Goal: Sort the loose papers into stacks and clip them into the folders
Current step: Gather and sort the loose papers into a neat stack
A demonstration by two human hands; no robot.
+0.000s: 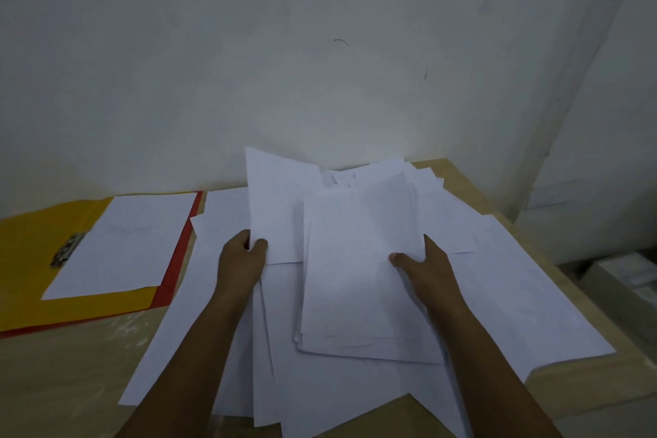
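- Papers [355,384] lie spread in a loose white heap over the middle and right of the desk [71,384], reaching from the near edge to the wall edge at the back; some sheets hang over the right edge.
- Handling, as a judgement: each sheet is light, thin and limp, and will slide on its neighbours; a bundle is stiffer but fans out easily. Pinching near a short edge or along a long side, with the thumb on top, looks the safest hold.
- Small stack [359,277] sits on top of the heap with its long axis running from the near edge toward the wall, slightly fanned at its near end.
- Right hand [426,267] holds this stack by its right long side, thumb on top and fingers hidden beneath.
- Left hand [243,260] pinches the near left corner of a single sheet [277,203], which is raised and tilts up toward the wall.
- Yellow folder [35,260] lies open at the left edge of the desk, with one page [124,245] in it beside a metal clip [67,250].
- Red folder [176,270] shows as a strip beneath the yellow one, touching the heap's left side.
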